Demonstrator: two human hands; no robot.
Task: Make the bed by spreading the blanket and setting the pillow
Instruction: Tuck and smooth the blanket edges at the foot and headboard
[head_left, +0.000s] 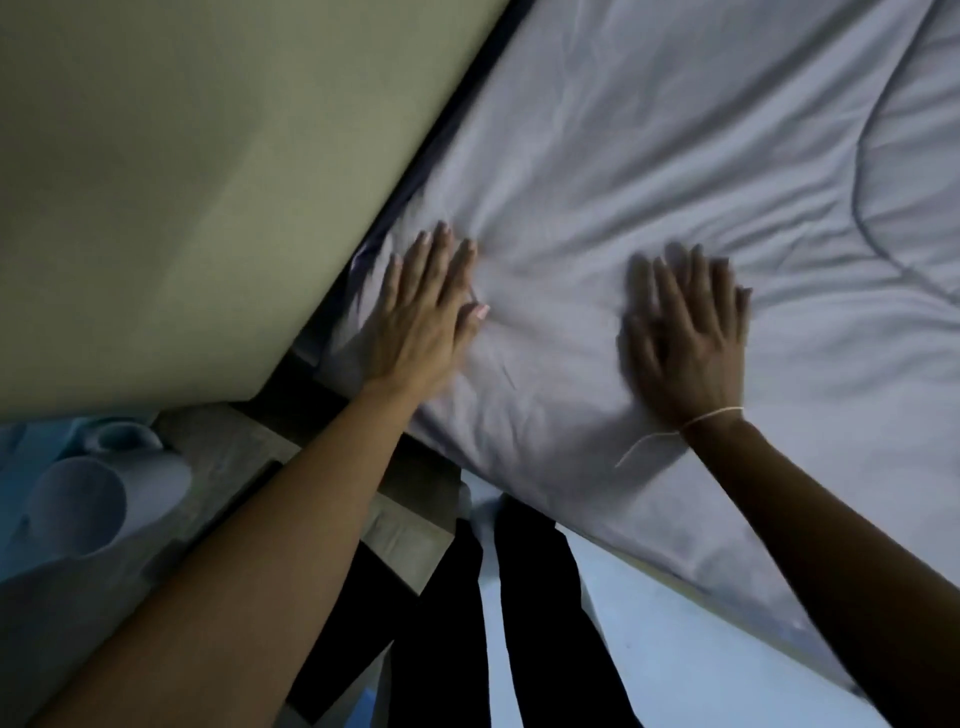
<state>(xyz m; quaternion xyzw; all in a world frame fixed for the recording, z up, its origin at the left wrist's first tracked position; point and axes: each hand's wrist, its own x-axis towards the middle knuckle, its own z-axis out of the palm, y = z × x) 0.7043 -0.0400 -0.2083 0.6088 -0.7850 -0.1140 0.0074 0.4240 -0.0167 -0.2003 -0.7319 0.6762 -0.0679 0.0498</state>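
Plainly, the pale grey blanket (649, 171) is spread over the bed and is pressed flat near its corner by both hands. The left hand (426, 317) is laid palm-down close to the wall-side edge, its fingers (441, 260) straight and held close together, nothing gripped. The right hand (688, 332) is laid flat further in, its fingers slightly fanned and blurred, nothing held either. Creases are seen radiating between the two hands, and a stitched seam (878, 239) curves off to the right. No pillow is seen in view. A risk is judged here: if the palms are pushed toward each other, the creases could be bunched rather than smoothed. The corner could also be dragged off the mattress edge toward the floor, where dark trousers (519, 597) stand, should the stroke be drawn back too hard.
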